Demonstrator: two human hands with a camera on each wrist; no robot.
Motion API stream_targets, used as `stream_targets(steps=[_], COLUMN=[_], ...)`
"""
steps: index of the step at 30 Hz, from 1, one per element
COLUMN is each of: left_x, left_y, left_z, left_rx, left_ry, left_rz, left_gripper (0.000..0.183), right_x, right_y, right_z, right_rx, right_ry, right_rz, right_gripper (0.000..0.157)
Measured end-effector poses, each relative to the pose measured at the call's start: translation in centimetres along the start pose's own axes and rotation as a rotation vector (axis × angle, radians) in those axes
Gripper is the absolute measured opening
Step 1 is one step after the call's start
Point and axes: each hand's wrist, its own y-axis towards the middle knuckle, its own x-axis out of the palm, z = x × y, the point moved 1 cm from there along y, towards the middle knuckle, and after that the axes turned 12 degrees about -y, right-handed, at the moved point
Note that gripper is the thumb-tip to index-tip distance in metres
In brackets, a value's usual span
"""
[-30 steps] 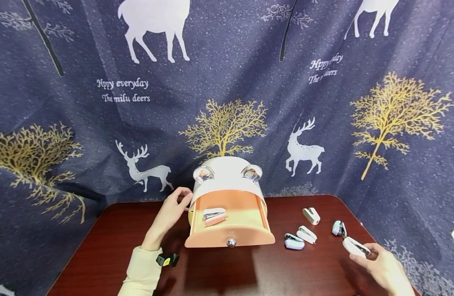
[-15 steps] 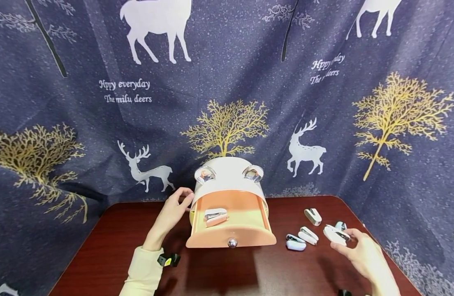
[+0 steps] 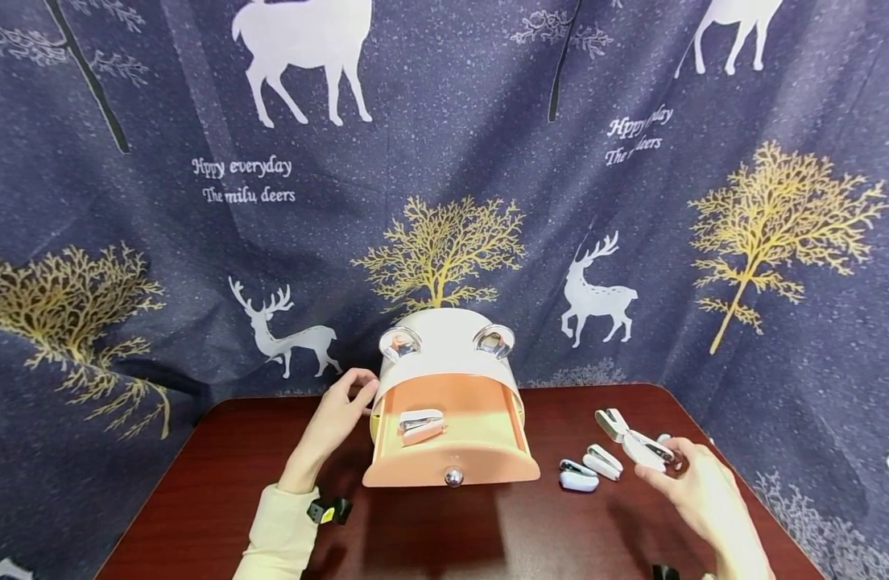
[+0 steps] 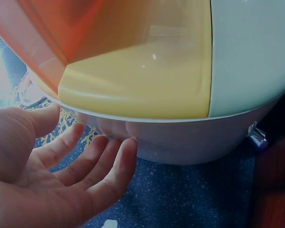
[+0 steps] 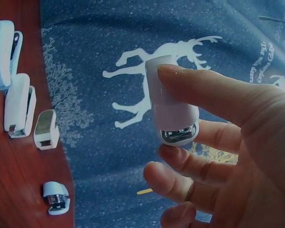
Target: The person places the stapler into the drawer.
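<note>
My right hand (image 3: 694, 487) pinches a small white stapler (image 5: 173, 107) between thumb and fingers, raised over the right part of the table. In the head view the held stapler overlaps a pale green-and-white stapler (image 3: 608, 424) behind it. My left hand (image 3: 339, 415) lies against the left side of a white rounded box (image 3: 444, 342); in the left wrist view its loosely bent fingertips (image 4: 129, 145) rest at the white wall. From the box's front, an orange drawer (image 3: 481, 467) is pulled out. Inside it lie a white stapler (image 3: 419, 416) and a pink stapler (image 3: 424, 435).
On the table's right side lie a light blue stapler (image 3: 578, 481) and another white stapler (image 3: 604, 461). A pale blue stapler (image 5: 56, 197) sits near the table edge, mostly covered by my right hand in the head view. A dark deer-printed cloth (image 3: 444, 161) hangs behind.
My right hand has carried the white stapler leftward and slightly farther back, from near the table's right edge. My left hand, the box and the drawer stay put.
</note>
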Motion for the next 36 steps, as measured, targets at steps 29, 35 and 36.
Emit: stream_targets(steps=[29,35,36], left_x=[0.0,0.0,0.0], left_y=[-0.1,-0.1,-0.2], left_z=[0.2,0.1,0.1], left_rx=[0.009,0.009,0.01], left_ry=[0.01,0.005,0.002], left_rz=[-0.009,-0.011,-0.012], left_gripper=[0.019,0.02,0.019], right_x=[-1.6,-2.0,-2.0], right_y=[1.4,2.1,2.2], right_z=[-8.8,-12.2,-12.8], right_rx=[-0.129,-0.202,-0.208], right_ry=[0.053,0.076,0.078], right_rz=[0.15,0.123,0.114], right_gripper=[0.046,0.043,0.043])
